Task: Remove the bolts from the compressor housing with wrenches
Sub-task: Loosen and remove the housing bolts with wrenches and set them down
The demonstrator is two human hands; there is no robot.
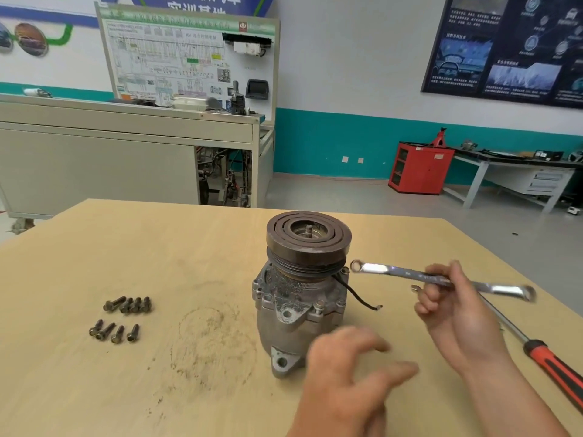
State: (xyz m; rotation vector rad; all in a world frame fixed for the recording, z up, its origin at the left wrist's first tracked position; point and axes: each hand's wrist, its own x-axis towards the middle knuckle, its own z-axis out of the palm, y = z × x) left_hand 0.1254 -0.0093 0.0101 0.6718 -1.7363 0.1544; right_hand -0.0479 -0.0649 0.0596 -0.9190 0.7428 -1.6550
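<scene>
on the table the compressor housing looks heavy, rigid — i'd brace its lower body; left hand spread, empty, right hand pinching the wrench.

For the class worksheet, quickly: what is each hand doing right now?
Left hand: open, holding nothing.
Right hand: grips the wrench.

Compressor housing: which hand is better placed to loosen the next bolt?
Right. The right hand grips the silver ring wrench, its ring end beside the grey metal compressor housing; the open left hand holds nothing.
</scene>
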